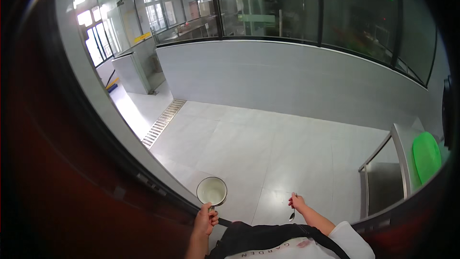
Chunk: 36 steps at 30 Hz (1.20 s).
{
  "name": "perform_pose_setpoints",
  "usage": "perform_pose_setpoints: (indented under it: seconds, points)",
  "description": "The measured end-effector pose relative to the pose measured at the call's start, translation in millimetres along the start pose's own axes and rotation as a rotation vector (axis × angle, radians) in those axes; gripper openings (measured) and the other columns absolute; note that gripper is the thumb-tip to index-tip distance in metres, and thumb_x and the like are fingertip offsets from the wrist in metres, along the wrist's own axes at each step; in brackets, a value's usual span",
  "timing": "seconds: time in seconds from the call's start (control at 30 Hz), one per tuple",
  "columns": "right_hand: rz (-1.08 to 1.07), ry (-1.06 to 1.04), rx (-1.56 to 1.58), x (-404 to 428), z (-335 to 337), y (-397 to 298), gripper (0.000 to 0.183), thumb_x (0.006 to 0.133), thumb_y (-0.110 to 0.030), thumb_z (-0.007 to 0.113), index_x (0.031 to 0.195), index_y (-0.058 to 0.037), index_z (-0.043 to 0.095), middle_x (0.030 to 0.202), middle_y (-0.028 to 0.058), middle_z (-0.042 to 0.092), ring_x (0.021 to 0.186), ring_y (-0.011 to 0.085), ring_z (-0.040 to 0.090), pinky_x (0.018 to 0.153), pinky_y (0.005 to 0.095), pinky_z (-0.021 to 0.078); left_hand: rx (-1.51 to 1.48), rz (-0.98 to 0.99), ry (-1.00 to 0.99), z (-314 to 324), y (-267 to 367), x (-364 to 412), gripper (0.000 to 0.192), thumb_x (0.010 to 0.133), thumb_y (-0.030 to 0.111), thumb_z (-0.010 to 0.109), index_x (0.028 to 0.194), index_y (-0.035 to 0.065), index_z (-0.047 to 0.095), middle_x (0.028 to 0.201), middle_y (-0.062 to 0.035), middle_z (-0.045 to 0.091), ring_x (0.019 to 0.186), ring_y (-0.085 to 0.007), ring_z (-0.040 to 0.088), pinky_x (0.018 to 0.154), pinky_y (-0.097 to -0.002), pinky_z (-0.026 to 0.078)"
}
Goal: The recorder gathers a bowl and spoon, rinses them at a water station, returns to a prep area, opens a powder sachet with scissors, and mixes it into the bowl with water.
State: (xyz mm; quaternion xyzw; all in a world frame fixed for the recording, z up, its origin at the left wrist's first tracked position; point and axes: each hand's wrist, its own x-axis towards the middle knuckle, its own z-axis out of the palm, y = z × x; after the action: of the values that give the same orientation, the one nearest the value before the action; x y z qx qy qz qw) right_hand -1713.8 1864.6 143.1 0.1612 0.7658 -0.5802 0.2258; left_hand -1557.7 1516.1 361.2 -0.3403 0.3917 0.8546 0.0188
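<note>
My left hand (207, 219) is closed around the handle of a round, light-coloured mug (212, 191) with a dark rim. Its opening faces up, and the inside looks pale; whether it holds liquid I cannot tell. To the right, my right hand (297, 201) grips a metal spoon (291, 217), whose bowl hangs down below the fingers. Both hands are held out in front of my body, well apart, above the tiled floor.
A dark red door (118, 208) and its frame stand close on the left. A slotted floor drain (164, 122) lies beyond. Ahead runs a low grey wall (273, 75) under glass panes. At right, a green plastic item (426, 158) sits on a metal table (402, 158).
</note>
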Motion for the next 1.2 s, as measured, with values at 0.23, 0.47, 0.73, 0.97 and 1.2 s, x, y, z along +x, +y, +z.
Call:
perform_pose_setpoints:
  seconds: [0.23, 0.47, 0.73, 0.97, 1.2]
  points:
    - [-0.102, -0.187, -0.088, 124.3, 37.1, -97.0, 0.050, 0.089, -0.043, 0.032, 0.081, 0.0005, 0.055, 0.058, 0.0102, 0.057, 0.045, 0.0147, 0.049, 0.046, 0.0267, 0.0428, -0.075, 0.017, 0.007, 29.3, 46.7, 98.6, 0.028, 0.080, 0.031, 0.051, 0.066, 0.0131, 0.035, 0.052, 0.0023, 0.032, 0.043, -0.0086, 0.028, 0.038, -0.0225, 0.022]
    - [0.045, -0.115, -0.576, 239.4, 40.5, -108.6, 0.055, 0.087, -0.045, 0.030, 0.075, 0.0017, 0.058, 0.059, 0.0127, 0.060, 0.047, 0.0209, 0.055, 0.050, 0.0334, 0.0456, -0.123, 0.072, 0.004, 34.5, 121.5, 216.5, 0.024, 0.081, 0.030, 0.050, 0.072, 0.0128, 0.035, 0.050, 0.0032, 0.030, 0.041, -0.0085, 0.027, 0.037, -0.0234, 0.020]
    - [-0.052, -0.162, -0.734, 346.5, 79.0, -182.5, 0.053, 0.087, -0.044, 0.033, 0.073, 0.0018, 0.056, 0.062, 0.0146, 0.061, 0.048, 0.0228, 0.058, 0.042, 0.0345, 0.0442, -0.241, 0.158, 0.129, 20.5, 220.6, 305.5, 0.029, 0.081, 0.033, 0.046, 0.063, 0.0148, 0.033, 0.052, 0.0047, 0.027, 0.047, -0.0076, 0.025, 0.040, -0.0213, 0.020]
    - [0.099, -0.354, -0.873, 554.8, 219.6, -308.6, 0.055, 0.087, -0.043, 0.032, 0.071, 0.0045, 0.055, 0.058, 0.0179, 0.058, 0.047, 0.0267, 0.057, 0.042, 0.0352, 0.0437, -0.377, 0.286, 0.239, 13.8, 299.1, 395.1, 0.027, 0.083, 0.030, 0.048, 0.066, 0.0139, 0.034, 0.053, 0.0040, 0.027, 0.045, -0.0070, 0.025, 0.040, -0.0229, 0.019]
    - [-0.472, -0.553, -1.013, 672.6, 474.9, -491.6, 0.056, 0.088, -0.042, 0.031, 0.069, 0.0039, 0.056, 0.052, 0.0153, 0.056, 0.048, 0.0237, 0.058, 0.052, 0.0346, 0.0468, -0.642, 0.460, 0.547, -29.0, 361.4, 416.5, 0.027, 0.079, 0.033, 0.048, 0.063, 0.0163, 0.034, 0.053, 0.0060, 0.025, 0.045, -0.0067, 0.021, 0.040, -0.0222, 0.017]
